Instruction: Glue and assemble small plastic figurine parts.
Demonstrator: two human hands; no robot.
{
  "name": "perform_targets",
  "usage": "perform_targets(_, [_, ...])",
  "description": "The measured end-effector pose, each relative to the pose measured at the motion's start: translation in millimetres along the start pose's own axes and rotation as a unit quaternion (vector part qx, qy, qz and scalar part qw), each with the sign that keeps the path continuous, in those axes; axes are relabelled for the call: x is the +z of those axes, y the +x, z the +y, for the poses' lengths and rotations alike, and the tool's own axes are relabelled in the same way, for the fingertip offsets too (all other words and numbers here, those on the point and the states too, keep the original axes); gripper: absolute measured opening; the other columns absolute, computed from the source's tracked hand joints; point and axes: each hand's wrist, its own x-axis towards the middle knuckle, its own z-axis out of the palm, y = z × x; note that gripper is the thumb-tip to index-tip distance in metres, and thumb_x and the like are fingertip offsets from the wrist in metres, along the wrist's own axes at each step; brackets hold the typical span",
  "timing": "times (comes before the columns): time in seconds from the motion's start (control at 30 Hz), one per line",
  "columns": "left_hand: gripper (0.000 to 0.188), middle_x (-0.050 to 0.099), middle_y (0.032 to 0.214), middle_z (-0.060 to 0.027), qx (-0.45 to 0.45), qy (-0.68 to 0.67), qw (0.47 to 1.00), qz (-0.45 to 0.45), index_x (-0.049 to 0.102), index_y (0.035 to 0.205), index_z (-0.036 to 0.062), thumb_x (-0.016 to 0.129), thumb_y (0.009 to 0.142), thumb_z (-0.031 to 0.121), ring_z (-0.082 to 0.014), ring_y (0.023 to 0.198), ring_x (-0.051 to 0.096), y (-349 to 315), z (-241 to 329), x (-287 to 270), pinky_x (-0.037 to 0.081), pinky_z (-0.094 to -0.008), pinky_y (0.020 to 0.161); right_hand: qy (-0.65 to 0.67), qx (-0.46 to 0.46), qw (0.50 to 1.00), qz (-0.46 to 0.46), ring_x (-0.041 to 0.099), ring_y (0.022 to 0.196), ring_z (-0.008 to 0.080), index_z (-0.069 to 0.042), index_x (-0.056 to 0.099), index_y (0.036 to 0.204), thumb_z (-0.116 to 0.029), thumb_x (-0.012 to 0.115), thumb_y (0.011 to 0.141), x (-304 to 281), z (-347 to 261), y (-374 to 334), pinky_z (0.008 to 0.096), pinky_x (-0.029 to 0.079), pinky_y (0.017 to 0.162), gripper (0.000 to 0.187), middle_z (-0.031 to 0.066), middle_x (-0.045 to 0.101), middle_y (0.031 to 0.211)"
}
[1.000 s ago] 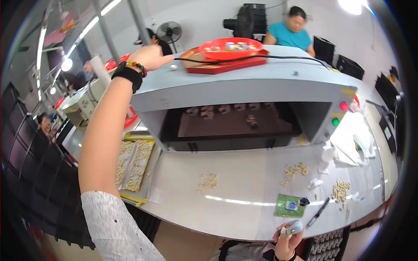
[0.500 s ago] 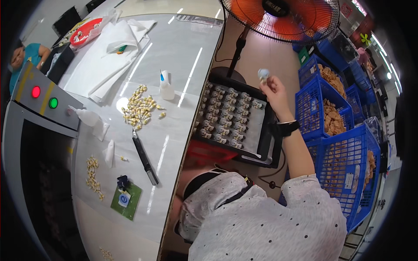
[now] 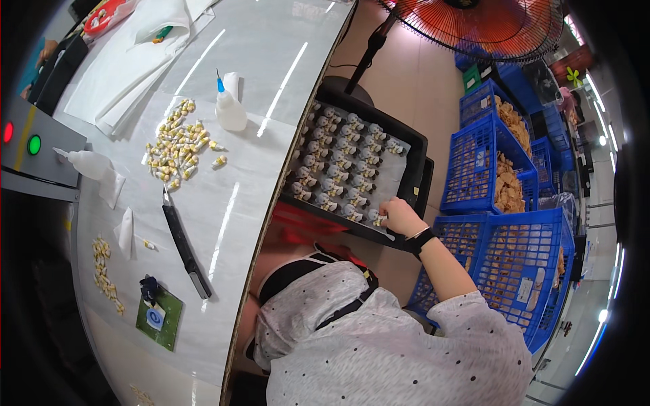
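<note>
My right hand (image 3: 401, 218) is at the near right corner of a black tray (image 3: 414, 157), its thumb and fingers closed on a small grey-and-white figurine (image 3: 377, 217). That figurine touches or sits just over the tray's pale lining sheet (image 3: 396, 177); which of the two, I cannot tell. Several similar figurines (image 3: 336, 170) stand in rows beside it, with bits of yellow on them. A dark band circles my right wrist. My left hand is not in view.
On the grey table at left lie a pile of small yellow-and-white pieces (image 3: 177, 152), a black-handled knife (image 3: 184, 243), needle-tipped squeeze bottles (image 3: 230, 111) and a green board (image 3: 157, 323). A large fan (image 3: 474, 27) stands beyond the tray; blue crates (image 3: 521, 271) line the right.
My right hand has come down from above the tray's far right side to its near right corner, carrying the figurine. The view has shifted, so the table things appear farther left.
</note>
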Motion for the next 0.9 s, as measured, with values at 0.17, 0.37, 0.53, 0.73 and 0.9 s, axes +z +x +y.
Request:
perform_targets(0.17, [0.027,0.044,0.069,-0.0042,0.105,-0.281,0.940,0.164,0.048,0.062,0.0052,0.063,0.079,0.020,-0.0129,0.052,0.039,32,-48,33,0.037,-0.0224,0.045,-0.044,0.042,0.997,-0.056,0.059,0.077,0.0352,-0.002,0.061,0.071,-0.001,0.056,0.061,4,-19,6,0.0406,0.048,0.069,0.012,0.0204,0.059,0.073])
perform_targets(0.37, [0.033,0.040,0.061,0.0004,-0.072,-0.497,0.855,0.133,0.047,0.062,0.0061,0.062,0.080,0.030,-0.0089,0.044,0.032,34,-102,58,0.028,-0.0167,0.039,-0.152,0.032,0.983,-0.097,0.061,0.074,0.0345,0.001,0.062,0.069,-0.004,0.058,0.062,-13,-32,10,0.0396,0.050,0.066,0.009,0.0211,0.060,0.072])
perform_targets(0.53, [0.028,0.045,0.073,-0.0091,-0.025,-0.524,0.844,0.114,0.051,0.087,0.0002,0.045,0.091,0.027,-0.0101,0.051,0.035,13,-144,61,0.029,-0.0196,0.039,-0.025,-0.074,0.994,0.083,0.059,0.065,0.0255,-0.001,0.060,0.083,-0.014,0.068,0.063,-105,-140,12,0.0330,0.045,0.058,0.025,0.0130,0.061,0.072])
perform_targets(0.73, [0.024,0.046,0.074,-0.0101,0.047,-0.511,0.827,0.230,0.043,0.096,0.0085,0.038,0.092,0.031,-0.0106,0.051,0.032,39,-146,73,0.031,-0.0181,0.040,0.062,-0.428,0.901,0.028,0.052,0.057,0.0164,-0.004,0.059,0.083,-0.009,0.066,0.068,-184,-330,2,0.0271,0.040,0.050,0.017,0.0060,0.057,0.068])
perform_targets(0.9, [0.042,0.051,0.071,-0.0096,0.060,-0.577,0.790,0.199,0.047,0.094,0.0046,0.043,0.086,0.046,-0.0063,0.049,0.031,33,-153,75,0.025,-0.0167,0.039,-0.107,-0.644,0.750,0.100,0.055,0.074,0.0282,-0.005,0.057,0.083,-0.007,0.061,0.069,-168,-428,42,0.0365,0.044,0.065,0.015,0.0089,0.057,0.080])
